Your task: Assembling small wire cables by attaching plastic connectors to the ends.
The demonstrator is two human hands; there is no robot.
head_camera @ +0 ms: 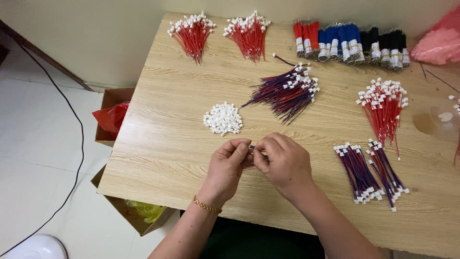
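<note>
**While your fingers pinch, the stock fans out around you**

Because both hands meet at the lower centre of the frame, the small piece sits right under your eyes. Your left hand [225, 170] and right hand [283, 163] are closed down to fingertip pinches on a short purple wire lead [251, 149], thumb against forefinger on each side; most of the lead is hidden between your fingers, so I cannot tell whether a housing is on it.

Just above your hands lies the heap of loose white connector housings [223, 118], close enough to reach easily. A loose pile of purple leads [287, 91] rests further up, centre frame. Two tidy purple bundles [371, 172] lie at lower right, kept apart from the pile. Red leads [383, 108] sit at right, more red bunches [220, 33] along the top edge of the wooden table [163, 144].
</note>
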